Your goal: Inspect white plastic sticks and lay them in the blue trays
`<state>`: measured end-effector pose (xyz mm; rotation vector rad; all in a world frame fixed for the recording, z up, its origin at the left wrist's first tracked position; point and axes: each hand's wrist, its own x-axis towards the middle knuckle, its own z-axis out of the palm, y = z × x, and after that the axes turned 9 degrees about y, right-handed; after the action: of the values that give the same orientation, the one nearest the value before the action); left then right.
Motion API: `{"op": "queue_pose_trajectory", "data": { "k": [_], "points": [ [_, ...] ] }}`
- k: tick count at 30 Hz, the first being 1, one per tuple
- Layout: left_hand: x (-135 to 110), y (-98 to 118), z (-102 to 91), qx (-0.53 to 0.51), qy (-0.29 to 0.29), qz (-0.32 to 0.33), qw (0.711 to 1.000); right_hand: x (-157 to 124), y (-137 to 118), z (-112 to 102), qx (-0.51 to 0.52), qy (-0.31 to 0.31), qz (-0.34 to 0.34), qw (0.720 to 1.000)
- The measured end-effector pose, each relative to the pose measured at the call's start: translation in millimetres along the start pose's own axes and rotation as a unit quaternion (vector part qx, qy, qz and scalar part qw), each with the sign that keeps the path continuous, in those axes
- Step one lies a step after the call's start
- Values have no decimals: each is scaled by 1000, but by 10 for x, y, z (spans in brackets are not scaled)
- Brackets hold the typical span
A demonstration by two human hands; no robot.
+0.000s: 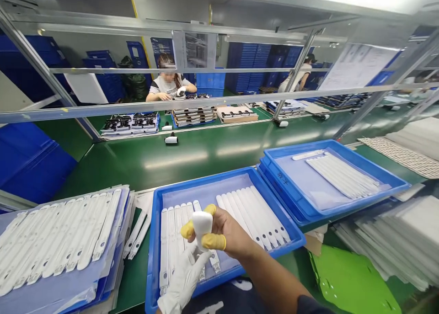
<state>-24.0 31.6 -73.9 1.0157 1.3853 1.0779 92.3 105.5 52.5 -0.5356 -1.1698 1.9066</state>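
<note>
A long white plastic strip (pixel 202 225) is held up toward me, its rounded end nearest, so its length is foreshortened. My right hand (pixel 224 229), with yellow finger cots on its fingertips, pinches it near that end from both sides. My left hand (pixel 185 275), in a white glove, closes on its lower part, partly hiding it. Beneath both hands is a blue tray (pixel 155 241), lined with a pale sheet. Similar white strips (pixel 171 231) stand in a row at the tray's left, some covered by my hands, and another row of strips (pixel 252 215) lies at its right.
At left, more strips (pixel 61 231) cover a stack of sheets, with two loose strips (pixel 137 234) beside it. Stacked blue trays (pixel 336 204) stand at right, above a green panel (pixel 353 277). A metal frame rail (pixel 219 101) crosses ahead; a co-worker (pixel 169 83) sits beyond the green bench.
</note>
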Motion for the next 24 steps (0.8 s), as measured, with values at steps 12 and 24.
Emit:
{"op": "queue_pose_trajectory", "data": {
  "k": [12,24],
  "points": [
    [226,-600,255,250,-80,63,963,141,1290,-1323,-385,294,160,860],
    [471,-995,241,508,-113,246,818,-191,657,-1795,-571,350,58,740]
  ]
}}
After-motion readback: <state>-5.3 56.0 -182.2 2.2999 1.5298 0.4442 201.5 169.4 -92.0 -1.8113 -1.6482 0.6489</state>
